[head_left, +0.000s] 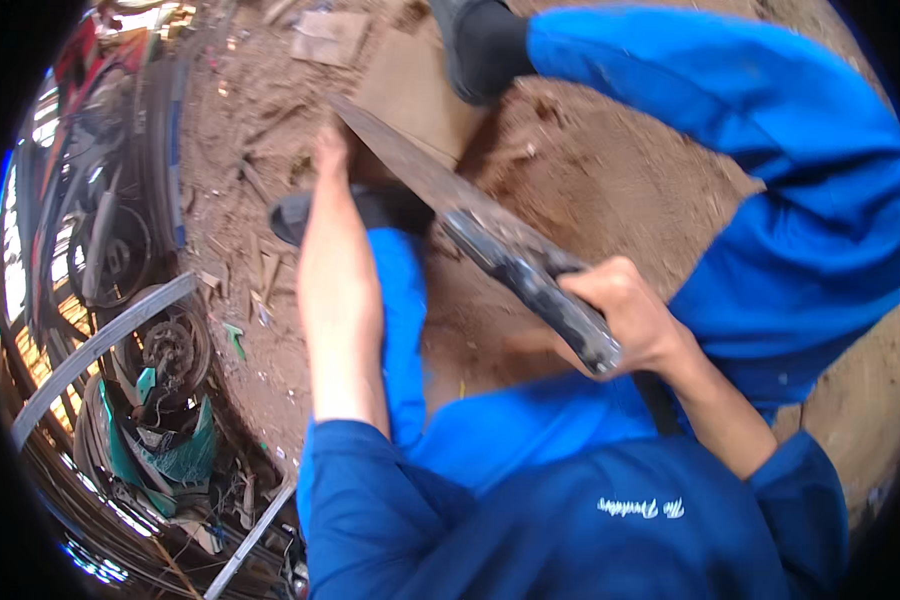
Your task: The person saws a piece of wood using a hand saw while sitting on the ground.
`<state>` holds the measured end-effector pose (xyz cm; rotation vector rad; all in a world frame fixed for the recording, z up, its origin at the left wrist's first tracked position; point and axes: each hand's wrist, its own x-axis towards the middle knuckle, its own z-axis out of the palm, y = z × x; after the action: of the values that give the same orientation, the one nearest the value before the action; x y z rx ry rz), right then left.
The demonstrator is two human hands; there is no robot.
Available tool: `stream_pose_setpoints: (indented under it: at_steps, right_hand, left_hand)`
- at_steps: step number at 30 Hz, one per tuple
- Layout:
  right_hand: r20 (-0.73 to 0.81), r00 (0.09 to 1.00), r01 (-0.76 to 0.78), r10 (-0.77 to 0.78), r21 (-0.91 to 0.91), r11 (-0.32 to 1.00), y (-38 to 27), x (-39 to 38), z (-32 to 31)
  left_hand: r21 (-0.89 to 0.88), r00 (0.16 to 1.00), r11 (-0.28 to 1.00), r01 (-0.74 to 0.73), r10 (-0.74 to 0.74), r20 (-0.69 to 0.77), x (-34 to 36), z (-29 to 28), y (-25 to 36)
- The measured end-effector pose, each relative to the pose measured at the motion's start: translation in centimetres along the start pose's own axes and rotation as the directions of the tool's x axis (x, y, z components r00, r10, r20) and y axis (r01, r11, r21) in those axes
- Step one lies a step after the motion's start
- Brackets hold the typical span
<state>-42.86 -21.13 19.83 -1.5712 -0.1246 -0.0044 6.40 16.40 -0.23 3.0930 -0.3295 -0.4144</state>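
Note:
My right hand (pixel 625 315) is wrapped round the worn black handle (pixel 510 270) of a handsaw. Its brown, rusty blade (pixel 410 160) slants up and left, narrowing toward the tip. Stretched forward, my left arm ends in my left hand (pixel 332 150), just below the blade's tip. That hand is small and blurred; its fingers do not show clearly, and I cannot tell whether it touches the blade or the board. Beyond the blade lies a flat, tan board (pixel 405 85), with my shoe (pixel 470 50) at its right edge.
Brown dirt ground (pixel 590 190) with scattered chips surrounds me. My blue-trousered legs (pixel 710 80) are spread to either side. At left stand motorbike parts, a wheel (pixel 165 345) and green panels (pixel 170 460), with a grey metal bar (pixel 105 340) jutting across. A pale flat piece (pixel 328 38) lies far off.

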Motion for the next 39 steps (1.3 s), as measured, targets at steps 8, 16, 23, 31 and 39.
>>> stream_pose_setpoints:
  at_steps: [8,16,23,31,39]
  right_hand:
    - [-0.093,0.996,-0.012,0.009,-0.036,0.999,0.9,-2.6,-0.2]
    - [-0.062,0.998,0.010,-0.020,-0.157,0.988,4.4,3.1,2.8]
    - [-0.060,0.997,-0.055,0.054,-0.015,0.998,2.8,-0.3,-0.4]
    - [-0.064,0.994,-0.096,0.091,-0.092,0.991,2.7,-1.9,0.4]
    - [-0.079,0.995,-0.066,0.058,-0.105,0.992,6.2,5.1,1.6]
  left_hand:
    - [0.028,0.994,0.996,0.088,-0.086,-0.064,-3.4,1.7,6.9]
    - [-0.114,0.989,0.983,-0.144,0.138,-0.056,-3.1,1.2,6.5]
    - [0.114,0.984,0.980,-0.160,0.167,-0.053,2.4,1.5,4.7]
    - [-0.068,1.000,0.998,-0.007,0.009,0.023,-1.8,4.0,8.1]
    - [-0.027,0.996,0.996,-0.085,0.086,0.002,-0.6,4.9,7.8]
